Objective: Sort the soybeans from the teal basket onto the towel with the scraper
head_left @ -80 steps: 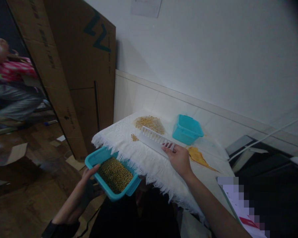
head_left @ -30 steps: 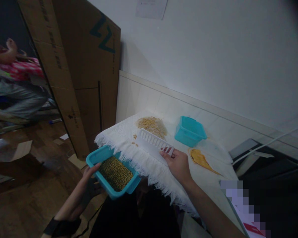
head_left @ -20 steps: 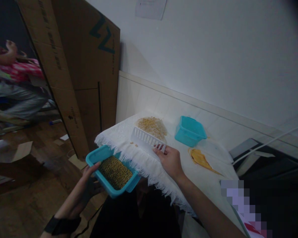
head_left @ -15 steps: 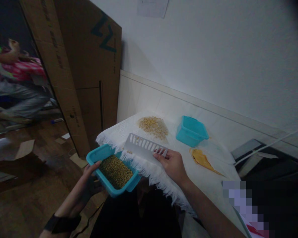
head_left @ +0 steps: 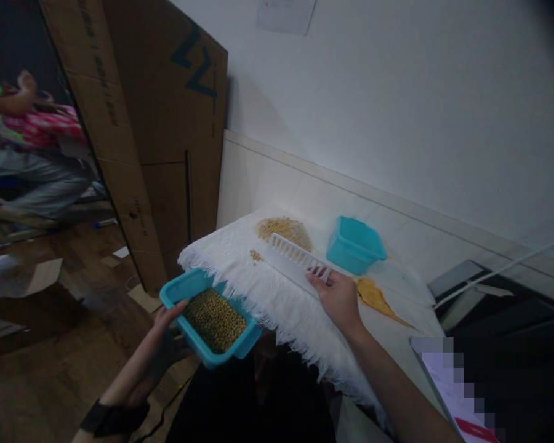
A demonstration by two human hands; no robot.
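My left hand [head_left: 164, 338] grips the near-left rim of a turquoise plastic basket [head_left: 211, 359], thumb over the edge. Inside it lies a bed of yellowish-green beans [head_left: 216, 321]. The basket is held against the fringed edge of a white cloth [head_left: 277, 295]. A white slotted plastic strip [head_left: 289, 267] is pinched at its right end by my right hand [head_left: 339, 300], low over the cloth. Just beyond the strip is a heap of pale yellow beans [head_left: 284, 229], partly hidden by it. A few loose beans [head_left: 255, 255] lie by the strip's left end.
A second turquoise basket [head_left: 356, 246] stands at the back of the table, with a yellow-orange flat piece [head_left: 379, 299] in front of it. A tall cardboard box [head_left: 166, 123] rises on the left. Beyond it a person's arm [head_left: 13, 101] shows. A white cable [head_left: 503, 269] crosses at right.
My right hand has moved the slotted strip away from the held basket, back and to the right toward the bean heap. My left hand and the basket stay nearly in place.
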